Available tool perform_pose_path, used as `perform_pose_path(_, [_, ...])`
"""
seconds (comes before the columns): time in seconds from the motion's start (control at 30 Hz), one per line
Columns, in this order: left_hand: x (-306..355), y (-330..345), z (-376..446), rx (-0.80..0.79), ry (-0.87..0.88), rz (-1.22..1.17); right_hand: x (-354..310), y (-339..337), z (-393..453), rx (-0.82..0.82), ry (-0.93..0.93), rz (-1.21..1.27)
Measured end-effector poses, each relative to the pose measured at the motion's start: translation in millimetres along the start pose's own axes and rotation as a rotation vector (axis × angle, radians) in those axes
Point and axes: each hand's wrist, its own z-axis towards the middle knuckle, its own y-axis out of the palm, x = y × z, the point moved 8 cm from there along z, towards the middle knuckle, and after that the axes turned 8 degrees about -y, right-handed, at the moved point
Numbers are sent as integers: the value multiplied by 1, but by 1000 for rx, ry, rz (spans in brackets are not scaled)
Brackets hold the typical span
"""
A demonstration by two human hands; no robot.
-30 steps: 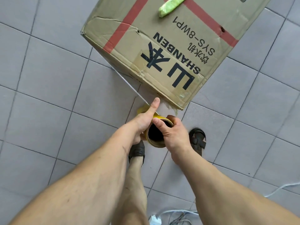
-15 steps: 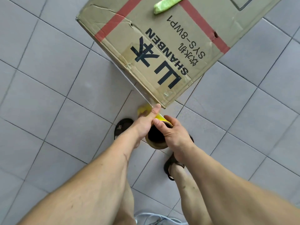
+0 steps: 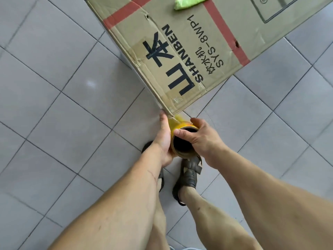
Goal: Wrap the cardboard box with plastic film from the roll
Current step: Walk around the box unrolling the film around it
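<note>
Both hands are on the roll of plastic film point(image 3: 182, 141), held upright just below the near corner of the cardboard box point(image 3: 189, 51), its hollow core facing the camera. The left hand point(image 3: 164, 139) cups the roll's left side, its grip wrapped around the outside with the thumb stretched straight up to the box corner. The right hand point(image 3: 203, 139) clasps the other side, thumb hooked over the rim into the dark core and fingers curled around the far edge. That is a firm grip from each hand, both grasping the roll. A yellowish sheet of film point(image 3: 175, 120) runs from the top of the roll to the corner of the box, touching the cardboard right at the edge. The box itself sits on the grey tiled floor point(image 3: 63, 114), filling the upper middle and right of the view, with red tape stripes, black "SHANBEN" and "SYS-8WP1" lettering, and a scuffed, taped corner nearest the hands. A crumpled green wad point(image 3: 189, 2) lies on top of the box near the upper edge. Below the roll, a dark sandal point(image 3: 189, 174) is planted on the tiles, the other foot mostly hidden behind the left forearm.
</note>
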Motion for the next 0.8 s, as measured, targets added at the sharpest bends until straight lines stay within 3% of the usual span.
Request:
perform_pose_path(0.13, [1,14,5,-33,9,-50,-5,-16,5,-38,-10,-18])
perform_pose_path(0.37, [9,25,10,109,191,-303,-6,-29,18,-65,-68,-23])
perform_pose_path(0.57, [12,54,7,15,228,-548,-26,-40,46,-226,-144,-76])
perform_pose_path(0.8, [11,66,13,62,234,-721,-35,-59,54,-234,-230,-315])
